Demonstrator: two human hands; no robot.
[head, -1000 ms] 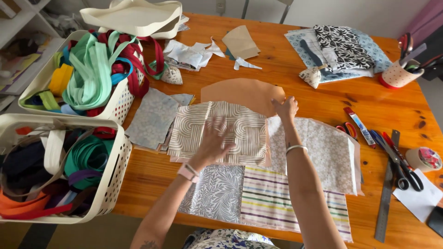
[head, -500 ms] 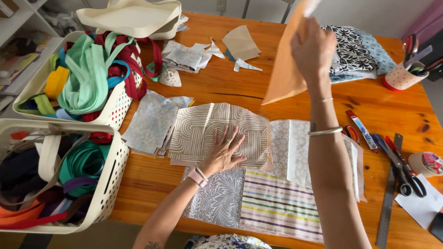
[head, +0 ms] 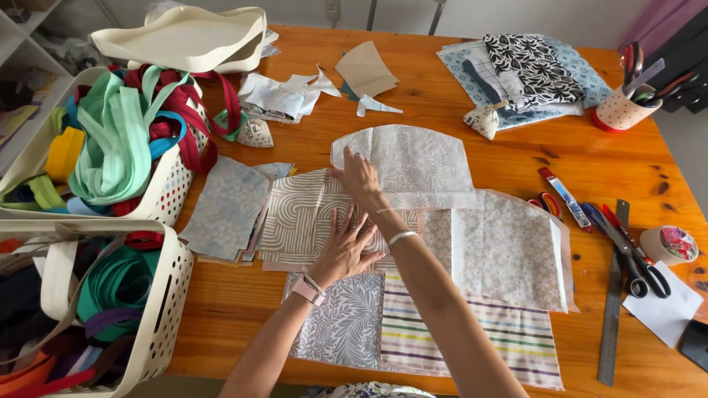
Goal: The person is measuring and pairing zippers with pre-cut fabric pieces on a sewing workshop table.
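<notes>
Head view: both hands (head: 352, 221) flat on curved-line fabric (head: 299, 217), wooden table (head: 457, 103).

An orange wooden table (head: 442, 88) carries fabric pieces (head: 487, 250); a steel ruler (head: 612, 309); scissors (head: 641, 269).

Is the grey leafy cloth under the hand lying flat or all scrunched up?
Flat. The pale dome-shaped fabric piece lies spread on the table, its curved edge smooth, with the right hand pressing its left side.

Two hands, left hand (head: 346, 247) and right hand (head: 359, 177). Two baskets (head: 166, 287) (head: 173, 184). One cup (head: 619, 110). One ruler (head: 612, 309). One tape roll (head: 667, 245). One watch (head: 306, 289).
</notes>
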